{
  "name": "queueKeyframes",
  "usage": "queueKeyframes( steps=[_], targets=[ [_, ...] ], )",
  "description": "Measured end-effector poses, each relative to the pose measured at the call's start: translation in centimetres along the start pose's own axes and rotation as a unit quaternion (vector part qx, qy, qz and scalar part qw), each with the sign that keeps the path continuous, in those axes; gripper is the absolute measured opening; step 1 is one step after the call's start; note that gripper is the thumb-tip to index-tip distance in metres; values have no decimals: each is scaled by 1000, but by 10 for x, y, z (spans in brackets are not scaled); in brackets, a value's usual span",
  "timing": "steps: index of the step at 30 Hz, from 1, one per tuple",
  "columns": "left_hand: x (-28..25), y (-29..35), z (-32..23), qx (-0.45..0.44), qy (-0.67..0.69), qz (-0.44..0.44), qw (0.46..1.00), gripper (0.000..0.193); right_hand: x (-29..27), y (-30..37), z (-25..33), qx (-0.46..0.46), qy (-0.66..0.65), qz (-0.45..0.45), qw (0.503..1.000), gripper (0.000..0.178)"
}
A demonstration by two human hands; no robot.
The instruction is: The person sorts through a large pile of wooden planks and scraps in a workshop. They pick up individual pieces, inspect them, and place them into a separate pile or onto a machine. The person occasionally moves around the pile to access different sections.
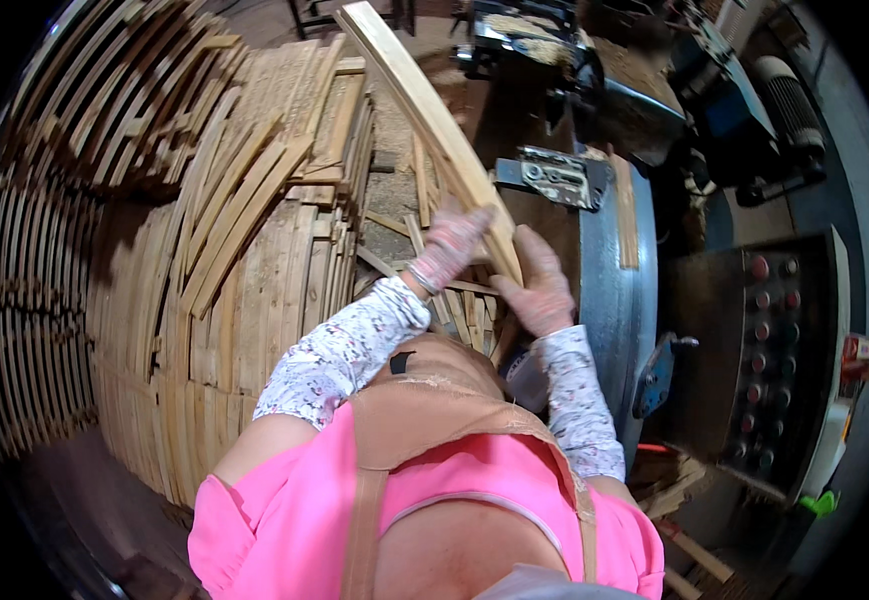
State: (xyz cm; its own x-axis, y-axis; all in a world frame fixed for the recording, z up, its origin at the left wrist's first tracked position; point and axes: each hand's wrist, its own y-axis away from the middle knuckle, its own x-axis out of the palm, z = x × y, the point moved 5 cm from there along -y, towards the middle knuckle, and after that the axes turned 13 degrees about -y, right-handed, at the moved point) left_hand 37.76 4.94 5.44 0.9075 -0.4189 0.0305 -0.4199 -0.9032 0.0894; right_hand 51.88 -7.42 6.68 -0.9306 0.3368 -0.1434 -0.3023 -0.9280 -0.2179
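A long, pale wooden board [419,100] is held out in front of me, slanting up and to the left, and it looks as if it may be more than one strip laid together. My left hand [451,243], in a worn light-coloured glove, is closed on its left edge. At the near end, my right hand [537,285], also gloved, grips the board from the right, with the thumb across its end. The undersides of both hands' grips are hidden.
A broad stack of wooden strips [254,300] lies to my left, with loose strips on top. At right are a machine's blue-grey metal table [614,300] with a thin strip [624,215], a metal clamp-like fixture [554,178], and a button panel [769,360].
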Motion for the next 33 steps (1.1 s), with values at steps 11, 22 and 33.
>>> queueKeyframes(
  steps=[11,22,33],
  targets=[
    [35,37,63,-72,-269,231,932,81,-162,279,8,218,482,-225,818,54],
    [-253,15,135,-206,-436,-182,857,84,-194,63,-71,11,582,-284,762,55],
    [-579,-61,95,-276,-602,-389,640,108,-180,121,-76,224,586,-313,713,43]
  ],
)
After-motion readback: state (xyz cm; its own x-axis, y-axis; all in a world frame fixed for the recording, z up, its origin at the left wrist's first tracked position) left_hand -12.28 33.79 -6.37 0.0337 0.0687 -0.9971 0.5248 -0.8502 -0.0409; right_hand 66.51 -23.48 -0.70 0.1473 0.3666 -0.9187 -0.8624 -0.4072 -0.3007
